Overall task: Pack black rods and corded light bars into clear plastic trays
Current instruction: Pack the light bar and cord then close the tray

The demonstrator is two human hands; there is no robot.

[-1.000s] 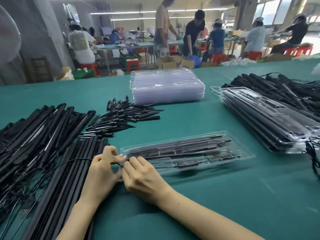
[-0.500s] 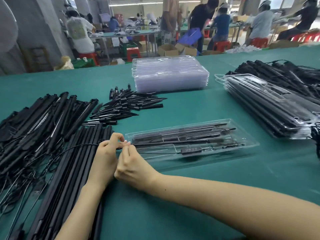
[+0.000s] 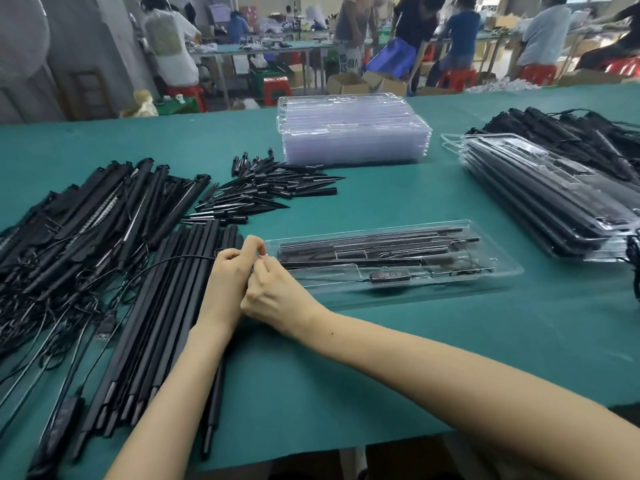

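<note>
Both hands have stayed bunched at the tray's (image 3: pixel 391 261) left end: left hand (image 3: pixel 230 271) and right hand (image 3: pixel 273 292) pinch the thin cord (image 3: pixel 173 263) together. Tray sits mid-bench (image 3: pixel 381 358), rods and light bar seated. Little changed; cord tuck seems unfinished.

On the table (image 3: pixel 415 358), a filled tray (image 3: pixel 391 263) lay in the middle, just right of the two hands. The left hand (image 3: pixel 230 275) and right hand (image 3: pixel 277 289) met at the tray's left end, touching each other. Left of them lay a row of long rods (image 3: pixel 166 306), and further left a heap of corded bars (image 3: pixel 79 220). Behind the rods sat a pile of short spikes (image 3: pixel 273 188). Behind the tray stood a stack of empty trays (image 3: pixel 353 129). At the right lay stacked packed trays (image 3: pixel 547 188).
</note>
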